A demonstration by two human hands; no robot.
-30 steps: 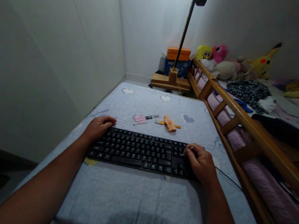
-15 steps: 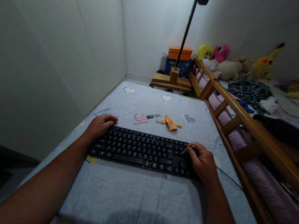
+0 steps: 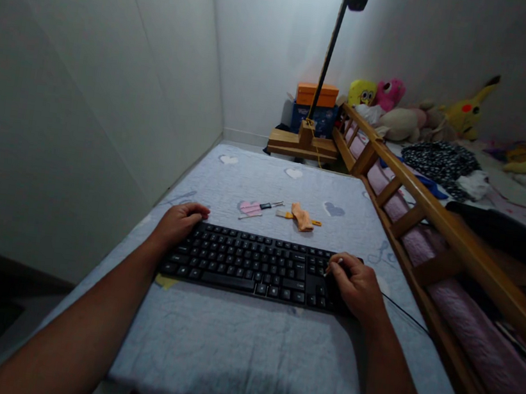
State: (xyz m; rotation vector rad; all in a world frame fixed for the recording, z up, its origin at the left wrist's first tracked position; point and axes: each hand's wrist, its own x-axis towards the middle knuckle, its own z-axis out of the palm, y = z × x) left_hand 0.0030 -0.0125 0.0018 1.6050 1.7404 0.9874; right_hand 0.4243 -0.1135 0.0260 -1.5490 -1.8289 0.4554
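Note:
A black keyboard (image 3: 244, 262) lies on the cloth-covered table (image 3: 234, 342). My left hand (image 3: 180, 225) rests at its upper left corner, fingers wrapped against the edge. Over the right-hand keys is my right hand (image 3: 353, 283), pinching a thin white swab (image 3: 333, 268) whose tip points down at the keys. Beyond the keyboard lie a pink and black tool (image 3: 262, 206), another white swab (image 3: 249, 216), and a yellow-handled brush (image 3: 284, 214) under a folded orange cloth (image 3: 302, 218).
A wooden bed rail (image 3: 415, 178) runs along the right side, with plush toys and clothes behind it. White cabinet doors (image 3: 88, 83) stand at left. A dark pole on a wooden base (image 3: 283, 140) rises past the table's far edge. A cable (image 3: 405, 314) trails right.
The swab in my right hand has tilted a little, and more of it shows. My left hand stays at the keyboard's corner; the whole view has shifted slightly.

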